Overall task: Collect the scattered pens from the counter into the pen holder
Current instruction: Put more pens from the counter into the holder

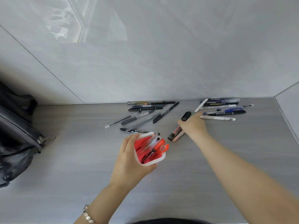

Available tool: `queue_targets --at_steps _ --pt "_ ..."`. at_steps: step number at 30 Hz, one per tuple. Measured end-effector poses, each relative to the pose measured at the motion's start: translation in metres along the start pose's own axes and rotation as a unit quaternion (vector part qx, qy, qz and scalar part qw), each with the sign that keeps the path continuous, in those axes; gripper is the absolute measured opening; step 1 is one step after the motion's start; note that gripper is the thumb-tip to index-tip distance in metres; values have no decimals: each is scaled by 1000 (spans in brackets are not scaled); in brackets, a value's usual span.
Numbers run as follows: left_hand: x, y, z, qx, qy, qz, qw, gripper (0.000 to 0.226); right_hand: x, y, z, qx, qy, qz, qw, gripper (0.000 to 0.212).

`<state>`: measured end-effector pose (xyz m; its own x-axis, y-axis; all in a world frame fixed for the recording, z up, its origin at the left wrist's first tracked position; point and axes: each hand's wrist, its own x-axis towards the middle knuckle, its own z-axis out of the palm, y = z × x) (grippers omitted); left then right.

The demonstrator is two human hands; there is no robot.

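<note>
Left hand [129,157] wraps around the white pen holder [149,149] near the centre of the grey surface [72,159]; the holder has a red interior and already contains several pens, some red, some clear. Right hand [193,125] is closed around a black marker [177,129] with a red label, together with at least one paler pen, at 2 o'clock from the holder. A loose group of dark and grey pens [142,115] lies at 12 o'clock from the holder; a second group of pens [223,109] lies at 2 o'clock, against the wall [161,54]. A dark bag [17,135] sits at 9 o'clock. A bracelet [88,215] circles the left wrist
</note>
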<state>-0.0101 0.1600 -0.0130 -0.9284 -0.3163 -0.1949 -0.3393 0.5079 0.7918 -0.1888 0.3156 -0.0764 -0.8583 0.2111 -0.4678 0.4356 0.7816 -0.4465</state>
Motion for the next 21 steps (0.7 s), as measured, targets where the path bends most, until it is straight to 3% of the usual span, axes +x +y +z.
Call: queue_targets --at_steps 3,7,11,15,18,21 --pt "-1 -3 0 0 -4 6 1000 94 -10 7 1 -36 -16 -1 999 96" --pt "-1 -5 3 0 -10 7 1000 94 -35 31 -5 -86 -37 -19 995 63" --pt "-2 -5 6 3 -17 10 1000 94 -45 57 -12 -79 -65 -20 995 54" --pt "-2 -6 7 13 -22 16 1000 94 -48 72 -29 28 -86 -56 994 22" --pt "-3 -7 7 16 -25 19 999 95 -56 61 -54 172 -71 -56 981 32" --pt "-4 -8 7 21 -21 18 999 96 -80 32 -83 324 -38 -109 939 32"
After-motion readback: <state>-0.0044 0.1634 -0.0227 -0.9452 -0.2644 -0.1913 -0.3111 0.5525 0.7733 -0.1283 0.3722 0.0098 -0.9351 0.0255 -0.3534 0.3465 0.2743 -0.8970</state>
